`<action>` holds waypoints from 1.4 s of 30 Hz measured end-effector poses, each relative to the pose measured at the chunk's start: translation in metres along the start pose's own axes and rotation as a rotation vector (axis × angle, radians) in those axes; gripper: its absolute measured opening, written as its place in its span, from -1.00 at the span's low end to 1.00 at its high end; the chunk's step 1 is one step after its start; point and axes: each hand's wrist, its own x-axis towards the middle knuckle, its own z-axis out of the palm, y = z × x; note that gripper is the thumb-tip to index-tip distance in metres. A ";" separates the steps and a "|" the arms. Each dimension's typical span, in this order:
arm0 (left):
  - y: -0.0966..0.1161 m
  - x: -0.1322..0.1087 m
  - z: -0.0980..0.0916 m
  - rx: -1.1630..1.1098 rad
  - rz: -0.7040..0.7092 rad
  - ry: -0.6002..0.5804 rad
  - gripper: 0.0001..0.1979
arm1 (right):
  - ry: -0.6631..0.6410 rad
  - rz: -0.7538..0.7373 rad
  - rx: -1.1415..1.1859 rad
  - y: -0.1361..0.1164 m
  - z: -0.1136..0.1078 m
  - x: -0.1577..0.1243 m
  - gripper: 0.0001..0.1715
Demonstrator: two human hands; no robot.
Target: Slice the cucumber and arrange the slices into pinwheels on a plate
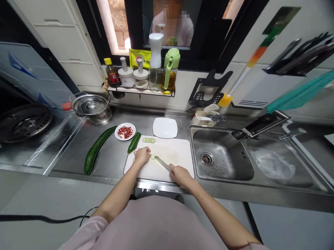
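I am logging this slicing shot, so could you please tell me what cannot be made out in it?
Head view throughout:
- The cucumber piece is mostly covered by the left hand; only its cut end shows.
- The knife has its handle hidden inside the right hand.
- The labels on the shelf are too small to read.
- The stove is cut off by the left edge.

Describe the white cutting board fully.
The cutting board is a white, plastic-looking rectangle with rounded corners, lying flat on the steel counter left of the sink. A row of cucumber slices lies at its far edge; a cut cucumber piece overlaps its far left corner. The left hand rests on it; the right hand holds a knife over it.
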 end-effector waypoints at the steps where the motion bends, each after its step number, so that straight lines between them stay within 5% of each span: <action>1: 0.000 0.000 0.000 -0.003 0.003 -0.003 -0.84 | -0.002 0.001 -0.001 0.000 0.000 0.000 -0.70; 42: -0.002 0.005 0.001 -0.014 -0.016 -0.012 -0.85 | -0.045 -0.031 -0.024 -0.010 -0.006 0.017 -0.59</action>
